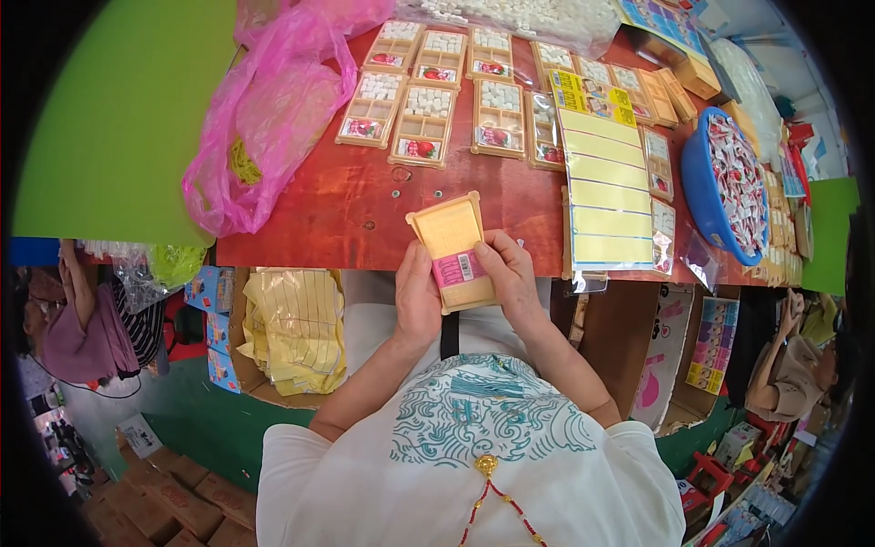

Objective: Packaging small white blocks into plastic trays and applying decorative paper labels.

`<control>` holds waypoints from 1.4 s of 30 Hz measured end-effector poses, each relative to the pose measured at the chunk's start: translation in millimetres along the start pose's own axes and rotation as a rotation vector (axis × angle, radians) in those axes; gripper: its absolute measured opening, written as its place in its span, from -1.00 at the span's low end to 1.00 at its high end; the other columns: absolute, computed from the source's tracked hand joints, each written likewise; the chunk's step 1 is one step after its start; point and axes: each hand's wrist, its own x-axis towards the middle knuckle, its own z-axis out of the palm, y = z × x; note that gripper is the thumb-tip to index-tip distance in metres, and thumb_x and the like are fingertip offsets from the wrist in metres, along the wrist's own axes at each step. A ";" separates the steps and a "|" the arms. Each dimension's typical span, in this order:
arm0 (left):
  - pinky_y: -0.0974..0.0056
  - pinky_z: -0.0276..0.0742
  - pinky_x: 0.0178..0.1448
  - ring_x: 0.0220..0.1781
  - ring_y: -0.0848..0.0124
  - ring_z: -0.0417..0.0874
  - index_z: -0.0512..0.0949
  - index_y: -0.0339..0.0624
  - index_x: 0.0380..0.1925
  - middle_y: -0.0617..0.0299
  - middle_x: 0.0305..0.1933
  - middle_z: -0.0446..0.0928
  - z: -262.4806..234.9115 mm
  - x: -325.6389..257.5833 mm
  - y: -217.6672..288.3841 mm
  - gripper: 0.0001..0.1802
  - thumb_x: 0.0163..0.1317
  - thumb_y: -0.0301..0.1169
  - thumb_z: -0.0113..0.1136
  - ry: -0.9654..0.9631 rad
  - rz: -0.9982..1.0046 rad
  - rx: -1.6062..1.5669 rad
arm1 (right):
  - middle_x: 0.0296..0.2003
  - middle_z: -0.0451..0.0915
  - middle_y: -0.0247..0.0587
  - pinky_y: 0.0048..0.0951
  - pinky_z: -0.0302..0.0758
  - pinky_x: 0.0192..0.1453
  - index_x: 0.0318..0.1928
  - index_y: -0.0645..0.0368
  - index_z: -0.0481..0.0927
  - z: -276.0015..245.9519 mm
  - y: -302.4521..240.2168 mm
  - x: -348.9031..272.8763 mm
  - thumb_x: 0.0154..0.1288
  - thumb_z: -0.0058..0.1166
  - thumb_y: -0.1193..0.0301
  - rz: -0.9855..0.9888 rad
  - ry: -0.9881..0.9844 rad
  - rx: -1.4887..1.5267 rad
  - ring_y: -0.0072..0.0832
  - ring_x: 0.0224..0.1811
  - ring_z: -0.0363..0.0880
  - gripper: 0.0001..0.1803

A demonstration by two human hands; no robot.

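Both my hands hold a flat tan plastic tray (448, 234) turned back side up, with a pink label across its lower half. My left hand (416, 299) grips its left edge and my right hand (508, 273) its right edge, thumbs on the back. The tray tilts over the near edge of the red table (328, 196). Further back on the table lie several tan compartment trays (424, 123) filled with small white pieces and a picture label.
A pink plastic bag (269, 109) lies at the table's left. A yellow sheet pad (602, 182) sits to the right, then a blue basin (720, 182) of small red-and-white packets. A carton of yellow sheets (292, 328) stands below the table. People sit at far left and right.
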 end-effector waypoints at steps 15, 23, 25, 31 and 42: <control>0.29 0.33 0.28 0.18 0.42 0.44 0.25 -0.31 0.24 0.10 0.18 0.40 10.6 -12.3 -6.5 -0.56 0.39 -0.43 -0.03 -0.082 0.017 0.304 | -0.17 0.56 -0.29 -0.53 0.46 0.00 0.02 0.28 0.46 -7.7 -9.1 -26.5 0.25 0.14 0.53 -0.174 0.079 -0.070 -0.61 -0.10 0.52 -0.68; 0.00 0.11 0.49 0.48 0.13 0.19 -0.03 -0.17 0.46 0.09 0.51 0.08 9.7 -17.6 7.4 -0.27 0.45 0.02 -0.24 -0.295 -0.300 -0.348 | 0.06 0.41 0.01 -0.38 0.48 0.02 0.12 0.33 0.45 -1.6 -39.3 -49.8 0.18 0.17 0.42 -0.578 -0.085 -0.421 -0.25 0.01 0.50 -0.51; -0.02 0.11 0.49 0.47 0.13 0.20 0.00 -0.16 0.45 0.10 0.49 0.12 8.0 -13.9 6.5 -0.29 0.45 0.00 -0.22 -0.363 -0.335 -0.446 | 0.06 0.41 0.01 -0.38 0.47 0.04 0.11 0.35 0.46 -9.3 -38.1 -47.1 0.19 0.16 0.42 -0.548 0.037 -0.492 -0.26 0.03 0.49 -0.53; -0.04 0.16 0.47 0.43 0.13 0.28 0.09 -0.19 0.41 0.06 0.43 0.22 7.7 -15.8 -15.6 -0.37 0.43 -0.17 -0.11 -0.417 -0.438 -0.248 | -0.09 0.45 0.01 -0.30 0.44 0.02 -0.05 0.33 0.51 -22.5 -24.9 -54.0 0.18 0.16 0.35 -0.435 0.242 -0.506 -0.17 -0.04 0.48 -0.62; 0.28 0.43 0.20 0.14 0.43 0.52 0.49 -0.36 0.08 0.13 0.11 0.53 48.6 -18.3 -53.6 -0.65 0.34 -0.45 0.06 -0.687 -0.485 0.657 | -0.30 0.56 -0.31 -0.53 0.58 -0.17 -0.09 0.29 0.54 -90.3 10.3 -126.1 0.24 0.22 0.48 -0.170 0.258 0.004 -0.63 -0.25 0.58 -0.74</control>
